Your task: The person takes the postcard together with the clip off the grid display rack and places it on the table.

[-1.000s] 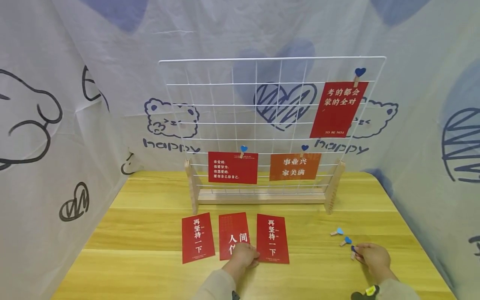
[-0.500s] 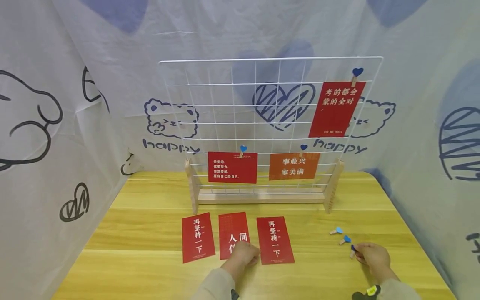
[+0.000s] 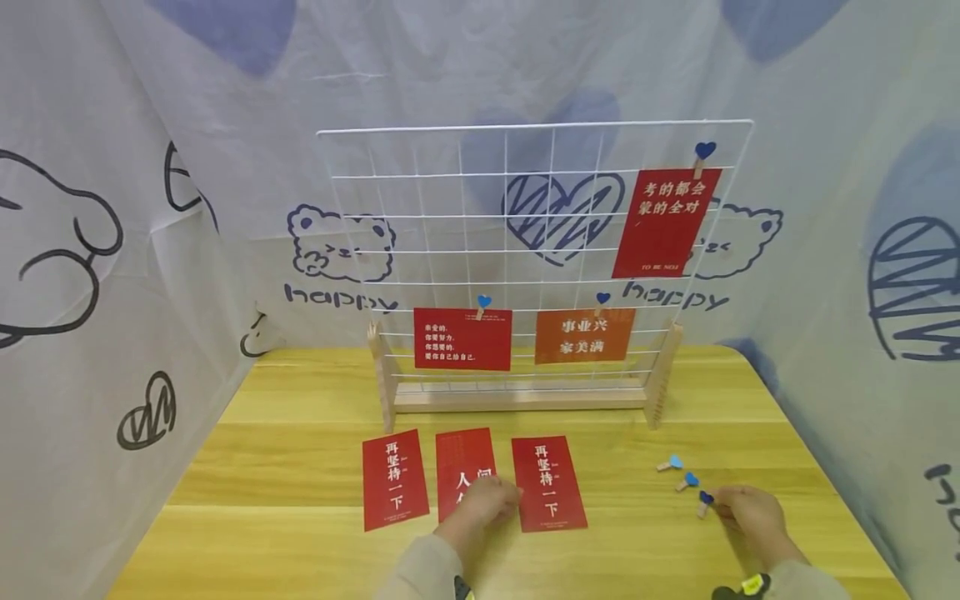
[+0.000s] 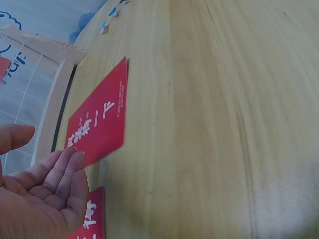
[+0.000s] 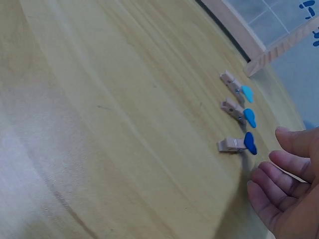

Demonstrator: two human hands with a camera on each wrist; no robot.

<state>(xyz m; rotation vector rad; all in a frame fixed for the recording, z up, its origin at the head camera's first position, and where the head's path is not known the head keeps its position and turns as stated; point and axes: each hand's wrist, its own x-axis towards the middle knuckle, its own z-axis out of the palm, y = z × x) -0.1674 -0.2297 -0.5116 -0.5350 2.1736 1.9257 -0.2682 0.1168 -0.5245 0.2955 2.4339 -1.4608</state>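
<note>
Three red cards with white writing lie in a row on the table: a left card [image 3: 408, 492], a middle card [image 3: 453, 454] and a right card [image 3: 566, 492]. My left hand [image 3: 483, 506] hovers over the lower part of the middle card, fingertips right at the left edge of the right card. In the left wrist view its fingers are loosely bent, thumb apart, with nothing between them. Beside a clothespin with a dark blue heart [image 5: 233, 144], my right hand [image 5: 289, 184] holds nothing, fingers relaxed. Two more clothespins, with lighter blue hearts [image 5: 249, 117] [image 5: 247, 93], lie just beyond.
A white wire grid [image 3: 532, 126] on a wooden stand [image 3: 517, 402] stands behind the cards. Clipped to it are a tall red card [image 3: 660, 237], a wide red card [image 3: 462, 342] and an orange card [image 3: 582, 337]. Printed cloth [image 3: 247, 150] hangs around the table.
The right card's lower end has swung slightly right, and my left fingers have come off its lower corner. My right fingers have drawn back a little from the dark blue clothespin. The head view has shifted slightly.
</note>
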